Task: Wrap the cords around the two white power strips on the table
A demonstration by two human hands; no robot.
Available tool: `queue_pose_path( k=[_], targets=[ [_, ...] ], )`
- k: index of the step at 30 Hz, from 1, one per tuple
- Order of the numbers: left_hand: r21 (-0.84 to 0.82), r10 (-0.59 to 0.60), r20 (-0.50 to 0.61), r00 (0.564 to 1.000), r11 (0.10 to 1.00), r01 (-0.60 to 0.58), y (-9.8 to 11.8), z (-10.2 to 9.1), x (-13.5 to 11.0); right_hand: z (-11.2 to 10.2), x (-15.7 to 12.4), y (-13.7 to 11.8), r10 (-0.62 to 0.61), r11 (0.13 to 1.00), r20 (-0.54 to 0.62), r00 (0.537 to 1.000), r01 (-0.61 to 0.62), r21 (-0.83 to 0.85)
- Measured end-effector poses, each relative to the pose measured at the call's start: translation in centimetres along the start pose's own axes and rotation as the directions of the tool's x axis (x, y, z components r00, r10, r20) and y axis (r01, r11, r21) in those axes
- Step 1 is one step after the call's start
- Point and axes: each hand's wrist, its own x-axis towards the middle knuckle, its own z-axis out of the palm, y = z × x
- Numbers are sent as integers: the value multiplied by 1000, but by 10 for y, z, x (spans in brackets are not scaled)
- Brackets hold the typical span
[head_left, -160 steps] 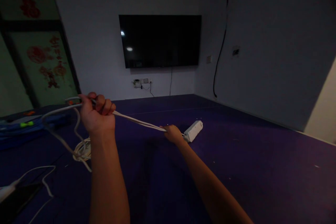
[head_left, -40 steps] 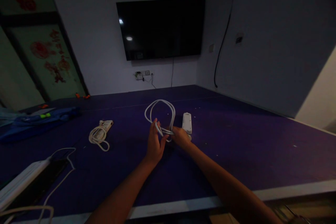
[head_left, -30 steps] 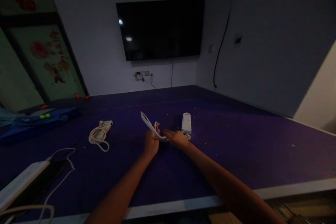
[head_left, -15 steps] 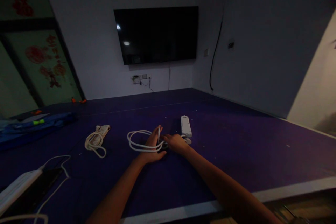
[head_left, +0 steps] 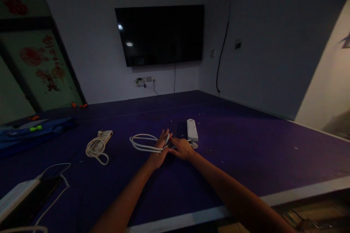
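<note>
A white cable [head_left: 143, 149] lies in long loops that reach out to the left of my hands. My left hand [head_left: 160, 153] grips these loops at their right end, its thumb now drawn in and its fingers pointing away from me. Close against it, my right hand [head_left: 182, 148] has its fingers closed on the same cable near my left fingers; the exact pinch is partly hidden. Just beyond my right hand lies a white power strip [head_left: 192, 130], with a round pale plug [head_left: 194, 145] at its near end.
Left of the loops sits another power strip [head_left: 108, 136] wrapped in its coiled cable [head_left: 95, 147]. Nearer me are a white strip [head_left: 18, 194] and a dark flat device [head_left: 32, 200]. Blue cloth [head_left: 51, 127] lies at the far left. The purple table [head_left: 259, 160] has a pale front edge.
My left thumb has moved in from an outstretched position onto the cable. My right hand has shifted slightly, still beside the left. The whole view has moved a little.
</note>
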Motion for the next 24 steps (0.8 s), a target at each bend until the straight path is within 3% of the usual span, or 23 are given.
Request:
queue_pose_path(
  k=[6, 10, 12, 20, 22, 24],
  targets=[
    [-65, -40, 47, 998, 997, 43, 3, -4, 1, 5, 1, 0, 31, 998, -34, 999, -29, 54],
    [-241, -104, 41, 994, 964, 111, -1, -1, 0, 0, 4, -5, 123, 989, -23, 992, -121, 88],
    [-248, -139, 48, 989, 958, 147, -2, 1, 0, -1, 6, -7, 177, 981, -9, 984, -176, 81],
    [143, -189, 30, 981, 973, 183, 2, 11, 2, 1, 7, -8, 256, 965, -52, 965, -252, 71],
    [248, -246, -40, 969, 937, 248, 10, 13, 0, 0, 8, -8, 294, 955, -57, 954, -290, 65],
    [389, -354, -99, 930, 846, 364, 27, 13, -4, -1, 9, -9, 343, 939, -66, 937, -339, 59]
  ],
)
